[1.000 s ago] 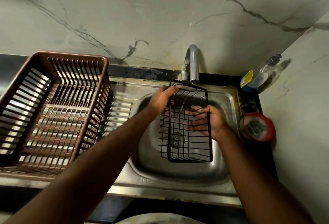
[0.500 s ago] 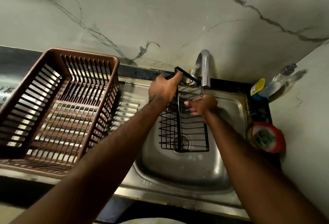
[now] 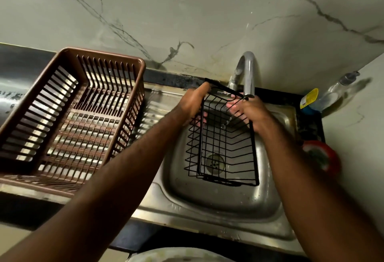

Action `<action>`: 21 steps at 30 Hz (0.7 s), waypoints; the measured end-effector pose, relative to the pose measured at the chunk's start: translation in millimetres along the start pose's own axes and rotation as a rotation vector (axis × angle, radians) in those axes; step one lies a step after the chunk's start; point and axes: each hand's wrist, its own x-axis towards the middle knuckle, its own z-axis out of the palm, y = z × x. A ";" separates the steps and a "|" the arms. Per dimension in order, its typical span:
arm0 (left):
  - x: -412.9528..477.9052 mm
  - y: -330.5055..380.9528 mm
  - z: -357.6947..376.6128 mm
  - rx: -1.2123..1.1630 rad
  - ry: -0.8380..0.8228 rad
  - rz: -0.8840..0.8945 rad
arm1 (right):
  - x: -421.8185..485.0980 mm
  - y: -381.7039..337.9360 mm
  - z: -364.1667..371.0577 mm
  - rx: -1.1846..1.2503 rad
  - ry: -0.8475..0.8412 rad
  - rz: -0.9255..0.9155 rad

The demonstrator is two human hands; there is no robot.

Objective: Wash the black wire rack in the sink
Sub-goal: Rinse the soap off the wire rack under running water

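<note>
Rack (image 3: 226, 147) hangs over the sink (image 3: 207, 216) bowl, tilted, with its near end low above the drain (image 3: 215, 161) and its far end lifted under the tap (image 3: 248, 74). A second ago it lay flatter, and the right hand (image 3: 249, 114) was spread against the mesh at mid-length. Since then it has been turned and raised, and both hands have gone to the far end. The left hand (image 3: 195, 103) grips the far left corner with its fingers curled round the rim wire. The right hand curls over the far right end, just below the spout. I judge that the rubbing has given way to rinsing. A thin stream seems to fall through the mesh there, though it is too blurred to be sure. The lower half looks as if it has not yet been under the water.

A pale plate (image 3: 176, 255) shows at the near edge, below the sink rim. A brown basket (image 3: 72, 116) sits on the drainboard to the left, well apart from the rack. A red-rimmed tub (image 3: 320, 155) stands at the right edge of the sink, close beside the right forearm, where an elbow could knock it. A bottle (image 3: 332, 95) stands in the far right corner of the desk (image 3: 25, 68), against the wall. The spout is the real obstruction. It sits just over the rack's far rim, so sliding the rack further back means dipping it under.
</note>
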 end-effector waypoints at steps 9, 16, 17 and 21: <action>-13.5 1.7 -3.2 -0.241 -0.197 -0.273 | -19.6 -13.9 -16.2 0.600 -0.308 0.033; -9.8 -12.5 5.3 -0.414 0.158 -0.153 | -15.8 12.1 -0.4 0.627 -0.260 0.004; -10.0 -13.8 3.4 -0.406 0.218 -0.145 | -16.3 21.4 -0.4 0.664 -0.292 0.050; -11.4 -10.1 -3.4 -0.276 0.380 -0.077 | -26.6 48.6 -5.7 0.562 -0.381 0.135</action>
